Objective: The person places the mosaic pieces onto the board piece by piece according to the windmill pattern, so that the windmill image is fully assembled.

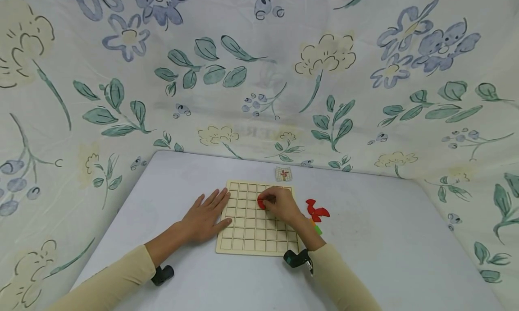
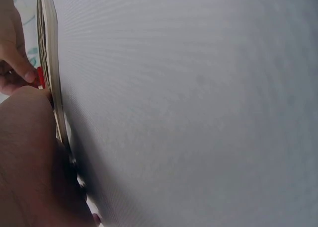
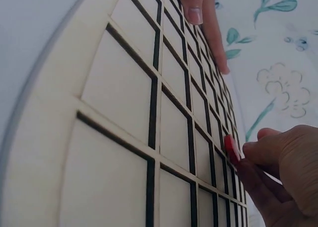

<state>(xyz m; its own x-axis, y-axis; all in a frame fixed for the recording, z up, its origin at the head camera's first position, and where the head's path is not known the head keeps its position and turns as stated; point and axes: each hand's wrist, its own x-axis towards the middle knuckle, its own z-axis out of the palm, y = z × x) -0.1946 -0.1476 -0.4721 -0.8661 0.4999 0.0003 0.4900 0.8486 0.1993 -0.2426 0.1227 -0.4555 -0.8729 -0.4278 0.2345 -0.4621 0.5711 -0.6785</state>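
Note:
A pale wooden grid board (image 1: 239, 233) with square recesses lies on the white table. Between thumb and fingers, my right hand (image 1: 281, 205) pinches a small red piece (image 1: 261, 202) with a curved edge, right at the upper middle squares. In the right wrist view the red piece (image 3: 231, 148) stands tilted against the grid, fingertips on it. My left hand (image 1: 207, 216) lies with fingers spread, its fingertips and thumb resting on the board's left edge. In the left wrist view the back of the left hand (image 2: 25, 132) hides part of the board's edge.
Several red curved pieces (image 1: 316, 211) lie right of the board. A green piece (image 1: 318, 230) and an orange one peek out beside the right wrist. Behind the board is a small gridded card (image 1: 284, 174) with a red flower-like figure. Floral cloth (image 1: 259, 99) hangs behind the table.

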